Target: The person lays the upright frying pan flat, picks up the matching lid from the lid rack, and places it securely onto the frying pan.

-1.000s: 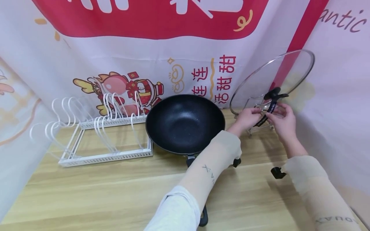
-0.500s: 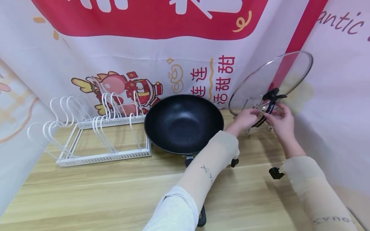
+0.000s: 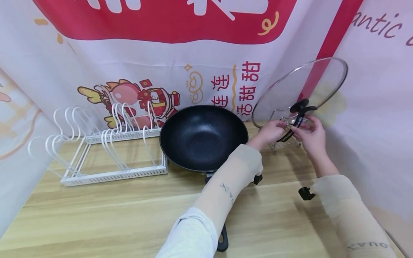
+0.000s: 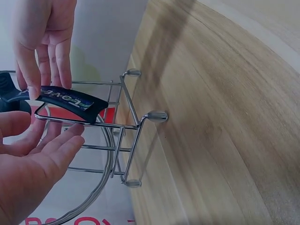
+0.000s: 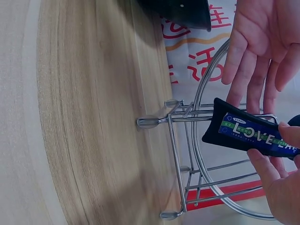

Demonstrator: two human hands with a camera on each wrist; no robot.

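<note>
A clear glass pot lid (image 3: pixel 343 77) with a metal rim and a curved black handle (image 5: pixel 253 133) stands tilted upright in a small chrome wire lid rack (image 4: pixel 129 101). My right hand (image 3: pixel 312 138) pinches the handle between thumb and fingers, and a printed label shows along it. On the other side, my left hand (image 3: pixel 270 132) is held close by the handle and the rack's front wire. Its fingers (image 5: pixel 255 79) look extended and loose, reaching behind the handle, with the thumb held apart.
A black wok (image 3: pixel 204 138) sits left of the lid rack, its long handle (image 3: pixel 222 240) pointing toward me beneath my left forearm. Further left is a white rack (image 3: pixel 116 175) with several upright loops. Behind hangs a printed curtain (image 3: pixel 155 53); all stands on a wooden table (image 3: pixel 106 218).
The head view has shifted slightly, so everything sits a little further left in it. Hands, lid and rack keep nearly the same positions relative to each other.
</note>
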